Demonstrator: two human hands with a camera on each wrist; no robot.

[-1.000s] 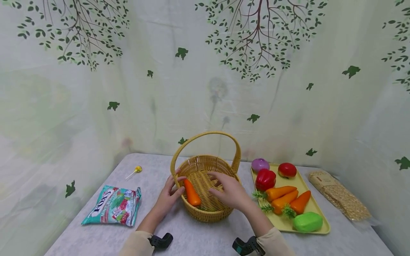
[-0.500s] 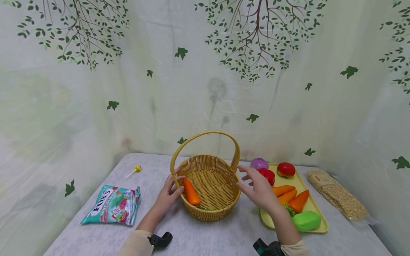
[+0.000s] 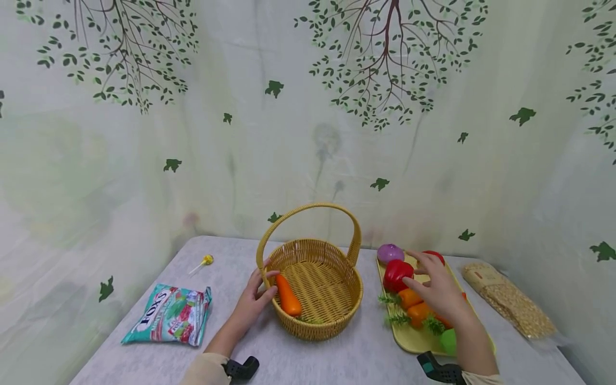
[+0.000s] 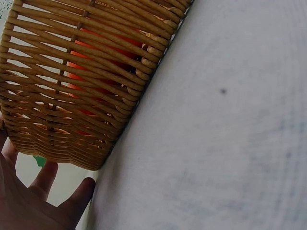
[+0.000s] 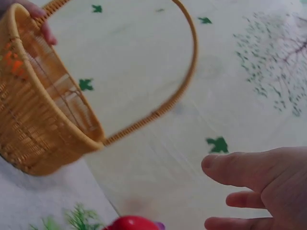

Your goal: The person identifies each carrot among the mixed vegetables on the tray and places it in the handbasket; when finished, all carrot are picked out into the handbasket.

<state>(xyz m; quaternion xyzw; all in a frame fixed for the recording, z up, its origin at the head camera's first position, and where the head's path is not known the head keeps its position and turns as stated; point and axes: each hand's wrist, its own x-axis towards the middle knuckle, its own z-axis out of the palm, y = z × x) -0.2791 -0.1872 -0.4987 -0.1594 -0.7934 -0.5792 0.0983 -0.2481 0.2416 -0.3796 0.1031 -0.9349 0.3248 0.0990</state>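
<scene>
A round wicker basket (image 3: pixel 315 330) with a tall handle stands mid-table, an orange toy carrot (image 3: pixel 289 299) leaning inside against its left wall. My left hand (image 3: pixel 250 300) holds its left rim near the foot of the handle, one finger hooked over the edge; in the left wrist view the other fingers spread along the outer wall. Over the yellow tray (image 3: pixel 409 342) my right hand (image 3: pixel 441 289) hovers with spread fingers, holding nothing. Its fingertips are nearest a red bell pepper (image 3: pixel 397 275); it partly covers several carrots (image 3: pixel 409 298), a red tomato (image 3: pixel 435 255) and a lumpy green vegetable (image 3: pixel 448 341).
A purple onion (image 3: pixel 390 253) sits at the tray's back left corner. To the tray's right lies a clear bag of pale grains or flakes (image 3: pixel 510 302). A turquoise FOX'S candy bag (image 3: pixel 169 314) and a yellow lollipop (image 3: pixel 206 260) are on the left. A printed curtain closes the back.
My right hand has moved right, from above the basket to over the tray, carrying nothing. The left hand has stayed at the basket's rim, and the carrot remains inside.
</scene>
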